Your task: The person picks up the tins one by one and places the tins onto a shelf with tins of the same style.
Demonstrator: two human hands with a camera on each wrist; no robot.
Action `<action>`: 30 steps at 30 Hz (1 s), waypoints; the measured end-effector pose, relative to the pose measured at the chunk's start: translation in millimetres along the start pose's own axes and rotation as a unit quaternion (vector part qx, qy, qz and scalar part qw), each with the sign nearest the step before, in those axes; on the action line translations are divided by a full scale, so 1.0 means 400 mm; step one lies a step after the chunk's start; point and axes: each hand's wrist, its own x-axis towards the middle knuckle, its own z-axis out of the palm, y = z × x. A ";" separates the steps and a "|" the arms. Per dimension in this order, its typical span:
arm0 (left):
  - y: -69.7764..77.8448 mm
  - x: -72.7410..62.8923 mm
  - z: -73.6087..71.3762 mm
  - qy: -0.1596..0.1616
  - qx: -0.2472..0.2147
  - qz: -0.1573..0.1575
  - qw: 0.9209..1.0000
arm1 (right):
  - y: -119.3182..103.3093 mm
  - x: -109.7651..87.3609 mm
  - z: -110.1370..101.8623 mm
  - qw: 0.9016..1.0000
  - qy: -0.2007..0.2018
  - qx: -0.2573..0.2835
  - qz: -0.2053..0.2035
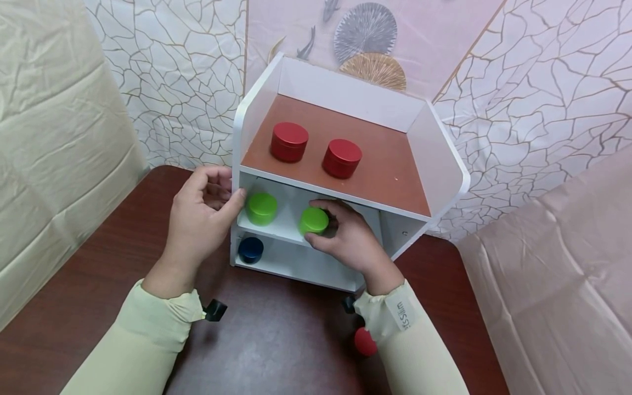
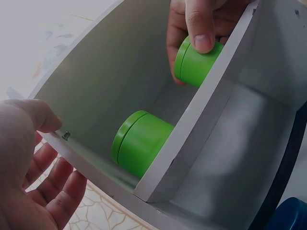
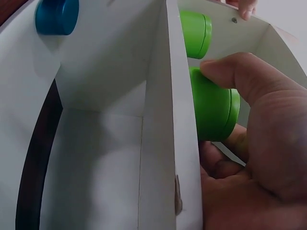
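Observation:
A small white shelf unit [image 1: 316, 189] with a brown top board stands on the table. My right hand [image 1: 353, 233] pinches a round green tin [image 1: 314, 220] between thumb and fingers, at the middle shelf. In the right wrist view the thumb lies against one side of this tin [image 3: 213, 108], with fingers around the other. A second green tin [image 1: 261, 209] sits left of it on the same shelf. My left hand [image 1: 199, 214] grips the unit's left side panel [image 2: 79, 158], thumb at its inner face and fingers outside.
Two red tins [image 1: 289, 142] stand on the top board [image 1: 380, 159]. A dark blue tin [image 1: 250, 250] is at the left of the bottom shelf. Another red tin [image 1: 365, 341] lies on the table [image 1: 257, 340], partly behind my right sleeve. A patterned cloth [image 1: 168, 82] hangs behind the unit.

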 end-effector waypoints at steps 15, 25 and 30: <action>0.001 -0.001 -0.001 0.000 0.002 0.003 1.000 | -0.007 0.000 0.002 1.000 -0.004 -0.010 -0.015; 0.004 -0.002 0.000 -0.004 0.007 0.000 1.000 | -0.006 -0.003 -0.002 1.000 -0.002 0.004 -0.023; 0.004 -0.003 0.000 -0.002 0.008 0.001 1.000 | -0.006 -0.003 -0.006 1.000 0.000 0.021 -0.018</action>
